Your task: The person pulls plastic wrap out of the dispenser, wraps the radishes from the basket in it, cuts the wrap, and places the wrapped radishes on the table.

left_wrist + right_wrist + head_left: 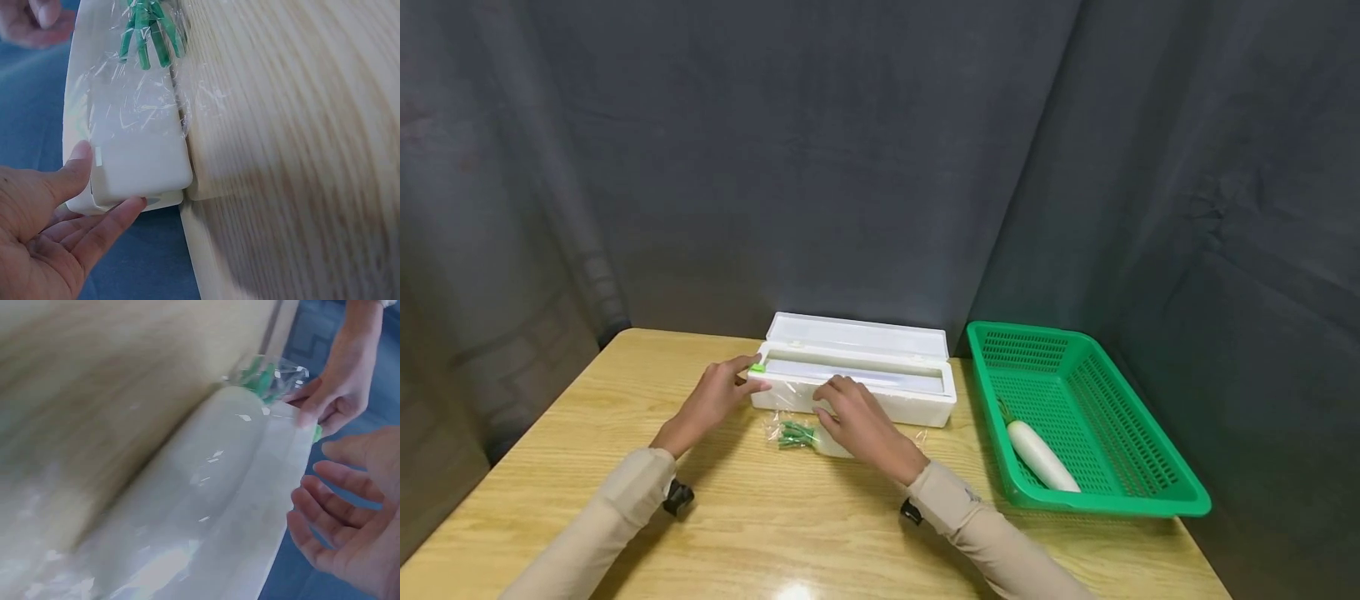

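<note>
A white cling film box stands at the back of the table with its lid raised; a pale roll shows inside. My left hand holds the box's left end, thumb on one side and fingers on the end, beside a small green slider. Along the front of the box lies a white radish with cut green stalks, wrapped in clear film. Above this radish, near the box, hovers my right hand, its fingers loosely bent with nothing between them.
On the right stands a green plastic basket with another white radish in it, bare of film. Both stand on a wooden table. Dark curtains hang behind and at the sides.
</note>
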`<state>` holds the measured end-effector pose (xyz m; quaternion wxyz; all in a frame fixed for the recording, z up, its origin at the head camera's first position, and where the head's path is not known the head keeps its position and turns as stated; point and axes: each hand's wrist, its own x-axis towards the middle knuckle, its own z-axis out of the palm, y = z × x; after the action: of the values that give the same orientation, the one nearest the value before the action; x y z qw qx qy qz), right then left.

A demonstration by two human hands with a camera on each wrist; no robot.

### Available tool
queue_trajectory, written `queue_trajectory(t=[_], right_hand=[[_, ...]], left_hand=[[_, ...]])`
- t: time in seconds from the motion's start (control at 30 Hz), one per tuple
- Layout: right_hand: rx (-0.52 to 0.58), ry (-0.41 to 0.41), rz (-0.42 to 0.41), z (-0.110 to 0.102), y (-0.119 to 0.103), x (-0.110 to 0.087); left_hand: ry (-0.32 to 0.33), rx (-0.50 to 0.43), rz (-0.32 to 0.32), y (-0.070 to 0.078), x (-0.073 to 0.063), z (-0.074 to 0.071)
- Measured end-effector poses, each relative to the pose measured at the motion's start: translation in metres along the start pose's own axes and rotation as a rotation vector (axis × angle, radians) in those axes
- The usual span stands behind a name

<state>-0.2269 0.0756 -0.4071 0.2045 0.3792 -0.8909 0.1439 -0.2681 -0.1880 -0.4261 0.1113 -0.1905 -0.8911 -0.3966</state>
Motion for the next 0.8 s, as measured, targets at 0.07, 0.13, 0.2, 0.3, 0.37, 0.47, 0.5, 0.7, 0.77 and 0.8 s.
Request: queue_trajectory(t=[0.07,0.13,0.2,0.3,0.37,0.47,0.5,0.7,0.77,0.8], right_hand=[[0.023,0.028,0.016,0.002,-0.001,0.010],[0.049,0.038,0.034,0.006,-0.004,0.019],[0.077,0.039,0.049,0.011,-0.007,0.029],[0.100,0.027,0.076,0.020,-0.010,0.042],[0.128,0.027,0.103,0.026,-0.012,0.050],[0.156,0.040,0.149,0.032,-0.013,0.060],[0.166,0.043,0.162,0.033,-0.013,0.063],[0.203,0.014,0.196,0.042,-0.015,0.078],[0.197,0.000,0.201,0.045,-0.017,0.083],[0.194,-0.005,0.204,0.047,-0.018,0.085]], left_hand=[[-0.006,-0.008,-0.001,0.000,0.002,0.001],[-0.009,-0.011,0.003,0.000,0.003,0.001],[-0.005,-0.011,0.007,0.000,0.003,0.000],[-0.009,-0.013,0.022,0.000,0.002,0.001],[-0.011,-0.012,0.028,-0.001,0.000,0.000],[-0.012,-0.024,0.031,-0.002,0.000,-0.001],[-0.009,-0.027,0.032,-0.003,0.000,-0.001],[0.035,0.004,0.066,-0.005,0.004,-0.001],[0.046,0.021,0.079,-0.005,0.005,-0.001],[0.048,0.027,0.085,-0.005,0.004,-0.001]])
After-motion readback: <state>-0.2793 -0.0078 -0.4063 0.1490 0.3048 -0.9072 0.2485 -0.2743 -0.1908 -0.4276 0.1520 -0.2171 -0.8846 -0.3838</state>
